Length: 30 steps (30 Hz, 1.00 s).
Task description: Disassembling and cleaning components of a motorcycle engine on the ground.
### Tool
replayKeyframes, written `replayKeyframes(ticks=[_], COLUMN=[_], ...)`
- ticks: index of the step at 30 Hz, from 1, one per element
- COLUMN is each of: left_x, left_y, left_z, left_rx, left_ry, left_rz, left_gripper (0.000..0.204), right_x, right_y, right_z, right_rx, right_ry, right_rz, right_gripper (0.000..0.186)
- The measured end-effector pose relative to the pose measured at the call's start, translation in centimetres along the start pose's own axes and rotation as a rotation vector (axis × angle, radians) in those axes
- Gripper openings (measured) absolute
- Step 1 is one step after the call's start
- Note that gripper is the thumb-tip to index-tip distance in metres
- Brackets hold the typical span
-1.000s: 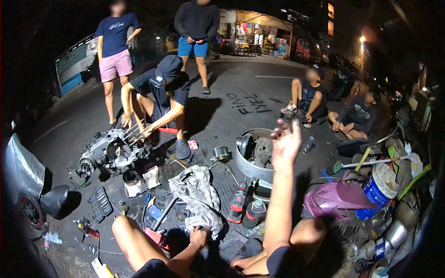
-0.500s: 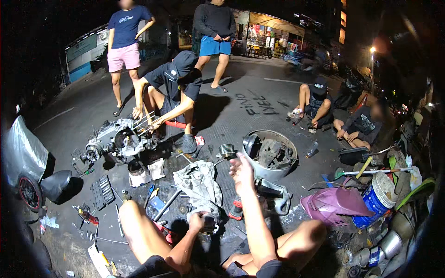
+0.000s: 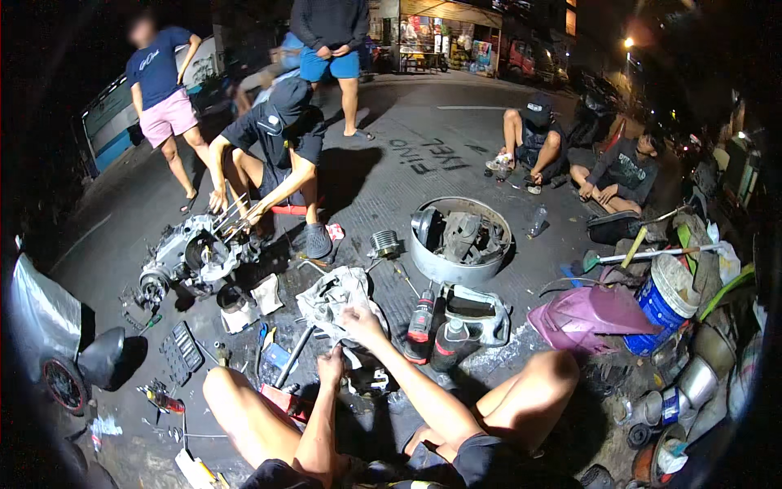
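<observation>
My right hand [image 3: 359, 324] reaches in from the lower right, its fingers closed on a crumpled pale grey cloth [image 3: 330, 292]. Just below the cloth, my left hand [image 3: 331, 365] is closed; what lies in its fingers is too small to make out. A metal part [image 3: 368, 376] rests on the dark ground beside that hand. A red-and-black power tool [image 3: 419, 328] and a dark bottle [image 3: 450, 346] stand to the right. A long metal bar [image 3: 295, 356] lies to the left among small tools.
A crouching person [image 3: 277, 143] grips an engine block [image 3: 195, 261]. Two people [image 3: 533, 143] sit rightward; others stand behind. A metal tub of parts [image 3: 436, 269], purple panel [image 3: 582, 318], blue bucket [image 3: 648, 318] and black tool tray [image 3: 182, 350] surround my legs.
My right hand has come down from raised and open onto the cloth. The cloth's lower end has drawn upward, uncovering a metal part, and my left hand has shifted slightly left and up.
</observation>
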<state>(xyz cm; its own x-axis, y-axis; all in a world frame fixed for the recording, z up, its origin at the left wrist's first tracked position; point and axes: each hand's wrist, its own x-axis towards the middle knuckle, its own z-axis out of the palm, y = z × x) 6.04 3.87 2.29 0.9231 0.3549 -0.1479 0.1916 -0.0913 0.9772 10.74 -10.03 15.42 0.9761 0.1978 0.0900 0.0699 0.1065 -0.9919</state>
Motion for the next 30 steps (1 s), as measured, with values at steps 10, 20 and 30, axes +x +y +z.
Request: replayKeyframes(ticks=[10, 20, 30], left_x=[-3.2, -0.5, -1.3], left_y=[10.0, 7.6, 7.9], left_z=[2.2, -2.0, 1.1], left_rx=[0.332, 0.204, -0.356], left_ry=[-0.303, 0.200, 0.071], left_rz=[0.337, 0.218, -0.156], left_gripper=[0.033, 0.011, 0.041], right_x=[-1.9, -1.2, -1.2], right_y=[7.5, 2.2, 9.4], right_z=[-6.8, -5.1, -3.9], right_rx=[-0.836, -0.627, -0.434], right_ry=[-0.249, -0.424, -0.429], right_rz=[-0.214, -0.302, 0.234], right_gripper=[0.044, 0.045, 0.049])
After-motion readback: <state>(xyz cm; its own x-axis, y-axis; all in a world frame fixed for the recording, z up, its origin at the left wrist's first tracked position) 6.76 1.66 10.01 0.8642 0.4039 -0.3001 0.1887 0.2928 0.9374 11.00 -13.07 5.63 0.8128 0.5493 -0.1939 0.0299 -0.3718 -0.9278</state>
